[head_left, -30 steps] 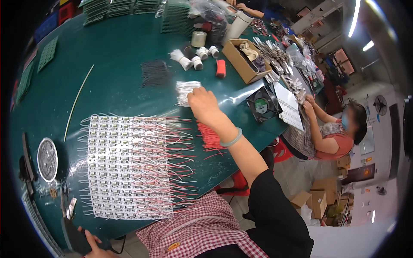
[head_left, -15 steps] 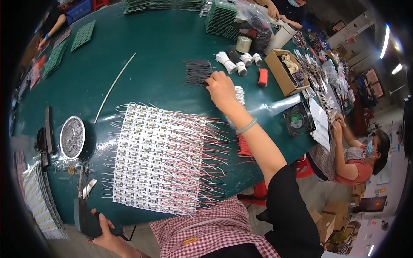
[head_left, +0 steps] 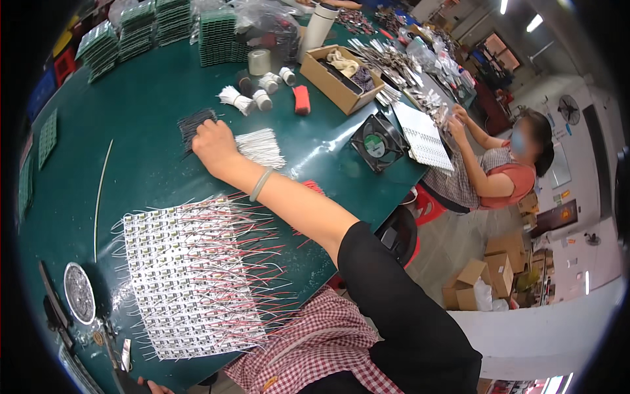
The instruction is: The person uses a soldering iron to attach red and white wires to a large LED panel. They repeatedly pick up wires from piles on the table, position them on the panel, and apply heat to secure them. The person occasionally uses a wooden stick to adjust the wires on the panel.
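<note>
My right hand [head_left: 215,147] is over a pile of thin black wires [head_left: 191,126], its fingers bent and pinched at the pile's edge; the fingertips are partly hidden. A pile of white wires [head_left: 262,147] lies just beside that hand. At the lower edge, my left hand [head_left: 156,387] is closed on a black gun-shaped tool [head_left: 125,379] with a slim metal front end; most of hand and tool is cut off. Before me lies a panel of white circuit boards [head_left: 167,276], with red and white wires sticking out along its right side. Red wires [head_left: 314,188] lie partly behind my right forearm.
A bowl of grey metallic bits [head_left: 79,293] stands at left, near a thin pale rod [head_left: 102,197]. Farther off are wire bundles [head_left: 236,100], a tape roll [head_left: 259,62], an open carton [head_left: 341,98], a small black fan [head_left: 377,143] and stacked green boards [head_left: 216,39]. A co-worker [head_left: 502,164] sits at right.
The view has turned right, so the table's contents sit farther left. My right hand remains at the black wires, with more of the white pile showing. My left hand has sunk mostly out of the picture.
</note>
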Available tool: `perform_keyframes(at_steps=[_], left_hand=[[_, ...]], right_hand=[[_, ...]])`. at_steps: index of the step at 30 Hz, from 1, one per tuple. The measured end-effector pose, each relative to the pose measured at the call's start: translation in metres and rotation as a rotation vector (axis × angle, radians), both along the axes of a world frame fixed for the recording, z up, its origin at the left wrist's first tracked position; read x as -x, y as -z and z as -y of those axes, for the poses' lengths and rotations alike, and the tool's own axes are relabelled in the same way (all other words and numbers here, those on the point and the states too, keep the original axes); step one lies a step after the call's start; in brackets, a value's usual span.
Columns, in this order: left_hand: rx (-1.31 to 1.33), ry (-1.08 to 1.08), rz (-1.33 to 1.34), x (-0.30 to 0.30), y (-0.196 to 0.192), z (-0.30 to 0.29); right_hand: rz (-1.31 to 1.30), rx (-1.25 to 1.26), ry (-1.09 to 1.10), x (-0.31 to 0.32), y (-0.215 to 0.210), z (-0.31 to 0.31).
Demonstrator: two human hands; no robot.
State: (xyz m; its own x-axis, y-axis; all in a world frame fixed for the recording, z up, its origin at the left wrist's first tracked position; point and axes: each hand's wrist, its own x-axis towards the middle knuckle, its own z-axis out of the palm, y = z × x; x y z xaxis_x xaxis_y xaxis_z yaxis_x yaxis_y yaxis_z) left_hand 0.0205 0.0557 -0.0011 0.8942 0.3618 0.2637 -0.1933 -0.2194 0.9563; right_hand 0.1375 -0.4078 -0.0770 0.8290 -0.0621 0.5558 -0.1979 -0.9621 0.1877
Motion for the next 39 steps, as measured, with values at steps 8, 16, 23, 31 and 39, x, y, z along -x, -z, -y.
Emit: perform_keyframes(at_steps=[8, 16, 23, 31, 39], left_hand=[[0.051, 0.001, -0.096, 0.003, 0.025, -0.037], [-0.002, -0.1, -0.166, 0.018, 0.014, -0.025], [0.127, -0.117, -0.213, 0.03, 0.019, -0.038], [0.204, -0.12, -0.156, 0.053, 0.012, -0.033], [0.176, -0.164, -0.161, 0.073, 0.016, -0.053]], right_hand=[[0.031, -0.081, -0.045, -0.001, -0.003, 0.001], [-0.023, -0.198, -0.122, 0.014, -0.03, 0.008], [-0.342, 0.083, -0.222, 0.027, -0.087, -0.018], [-0.704, 0.374, -0.25, 0.022, -0.102, -0.056], [-0.572, 0.228, -0.157, 0.003, -0.088, -0.019]])
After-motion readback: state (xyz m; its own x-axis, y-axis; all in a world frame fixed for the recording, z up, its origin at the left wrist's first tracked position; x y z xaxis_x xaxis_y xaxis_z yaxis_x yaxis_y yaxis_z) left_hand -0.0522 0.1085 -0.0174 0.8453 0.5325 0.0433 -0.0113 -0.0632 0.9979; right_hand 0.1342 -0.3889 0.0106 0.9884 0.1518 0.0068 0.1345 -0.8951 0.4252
